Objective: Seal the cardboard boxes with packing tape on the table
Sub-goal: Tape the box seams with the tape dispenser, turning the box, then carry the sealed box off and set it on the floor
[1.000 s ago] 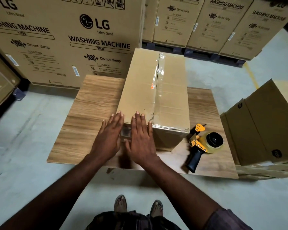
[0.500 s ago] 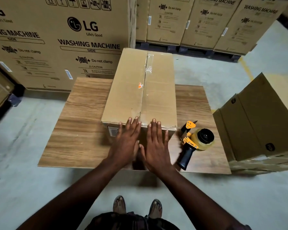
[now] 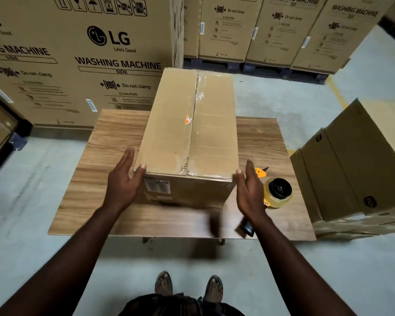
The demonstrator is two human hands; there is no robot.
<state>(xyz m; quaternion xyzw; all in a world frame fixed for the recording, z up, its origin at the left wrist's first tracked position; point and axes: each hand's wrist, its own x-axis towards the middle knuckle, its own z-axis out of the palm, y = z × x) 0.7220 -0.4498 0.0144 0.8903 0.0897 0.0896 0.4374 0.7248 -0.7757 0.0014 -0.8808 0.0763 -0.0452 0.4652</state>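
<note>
A long cardboard box [image 3: 169, 133] lies lengthwise on the wooden table [image 3: 100, 201], clear tape running down its top seam. My left hand [image 3: 123, 183] is at the box's near left corner, thumb on the top edge, fingers spread along the left side. My right hand [image 3: 249, 192] is at the near right corner, thumb touching the top edge, fingers spread. Behind my right hand lies a yellow tape dispenser [image 3: 278, 192] with a roll of clear tape; its black handle is partly hidden by my wrist.
Large washing-machine cartons [image 3: 78, 60] stand close behind the table, with more on pallets [image 3: 271, 30] at the back right. A stack of flat cardboard boxes [image 3: 363, 167] sits on the floor to the table's right. My feet [image 3: 187, 286] are on grey concrete.
Both hands left the box's near top edge and spread apart to its near left and right corners. The view has shifted a little.
</note>
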